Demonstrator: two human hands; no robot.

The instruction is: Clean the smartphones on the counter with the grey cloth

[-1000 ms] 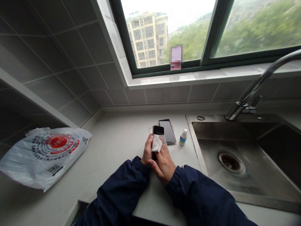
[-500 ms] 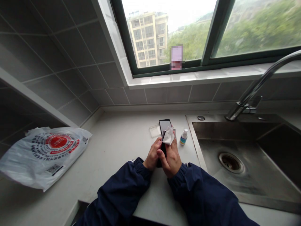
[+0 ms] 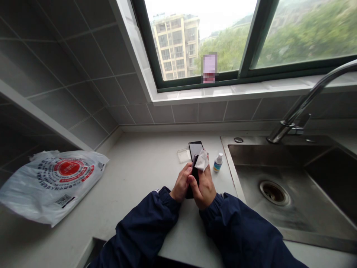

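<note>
My left hand [image 3: 182, 183] is closed around the side of a dark smartphone [image 3: 196, 179], which is tilted up above the counter. A crumpled white tissue [image 3: 202, 160] is in my right hand [image 3: 204, 188], whose fingers bend behind it at the phone's right side; its thumb lies over the phone. Just beyond my hands, a second phone [image 3: 196, 147] with a pale screen lies on the counter, partly covered by the tissue. Left of that phone rests a clear phone case [image 3: 183, 156]. A small white-capped bottle [image 3: 218, 162] with a blue and yellow label stands to the right of my right hand.
On the right, a steel sink [image 3: 237, 182] is set into the white counter [image 3: 139, 167], with a chrome faucet [image 3: 295, 108] behind it. A white plastic bag [image 3: 52, 186] with red print lies at the left. A window ledge [image 3: 189, 96] runs along the back.
My right hand and the tissue have shifted slightly to the right on the phone. My left hand keeps hold of the phone in almost the same place.
</note>
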